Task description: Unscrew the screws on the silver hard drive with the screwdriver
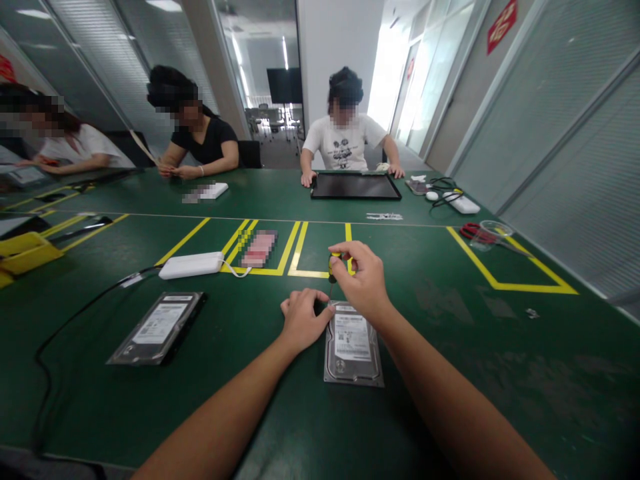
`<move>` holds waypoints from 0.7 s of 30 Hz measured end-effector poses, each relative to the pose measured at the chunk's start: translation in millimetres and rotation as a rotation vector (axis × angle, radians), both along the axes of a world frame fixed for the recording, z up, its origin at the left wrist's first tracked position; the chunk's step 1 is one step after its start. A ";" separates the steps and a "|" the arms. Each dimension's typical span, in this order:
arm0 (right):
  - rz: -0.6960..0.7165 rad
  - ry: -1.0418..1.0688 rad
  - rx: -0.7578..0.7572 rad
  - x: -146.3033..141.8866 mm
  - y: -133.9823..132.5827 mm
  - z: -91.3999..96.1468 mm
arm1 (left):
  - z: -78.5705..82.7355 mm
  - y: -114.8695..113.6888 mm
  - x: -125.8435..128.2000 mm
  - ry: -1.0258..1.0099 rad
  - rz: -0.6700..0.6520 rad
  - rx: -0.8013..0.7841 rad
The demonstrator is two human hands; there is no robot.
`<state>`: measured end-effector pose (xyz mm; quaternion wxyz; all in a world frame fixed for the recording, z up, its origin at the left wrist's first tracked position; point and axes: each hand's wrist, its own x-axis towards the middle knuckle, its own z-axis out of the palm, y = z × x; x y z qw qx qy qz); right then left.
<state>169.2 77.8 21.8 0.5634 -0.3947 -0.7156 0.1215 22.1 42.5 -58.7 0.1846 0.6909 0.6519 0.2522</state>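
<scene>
A silver hard drive (353, 343) lies label up on the green table (450, 347) right in front of me. My right hand (364, 277) is closed round a small screwdriver with a yellow and black handle (334, 260), held upright with its tip at the drive's far left corner. My left hand (301, 319) rests curled on the table against the drive's left edge, fingers bent near that corner. A second hard drive (159, 327) lies to the left, untouched.
A white power bank (192, 265) with a cable and a pink item lie beyond the second drive. Yellow tape outlines mark the table. A yellow bin (25, 252) sits far left. Three people sit opposite; one has a dark tablet (355, 186). A clear cup and red tool (487, 233) are at right.
</scene>
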 end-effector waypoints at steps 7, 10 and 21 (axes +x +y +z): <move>0.005 0.029 -0.010 -1.0 -0.5 -0.1 | -1.7 0.0 0.6 0.001 0.007 -0.004; -0.012 0.019 -0.005 -0.9 0.1 -1.4 | -0.6 -0.4 0.8 0.002 0.007 -0.005; -0.018 0.036 0.002 -1.5 -0.9 0.1 | 2.0 -0.7 0.4 -0.008 0.003 -0.016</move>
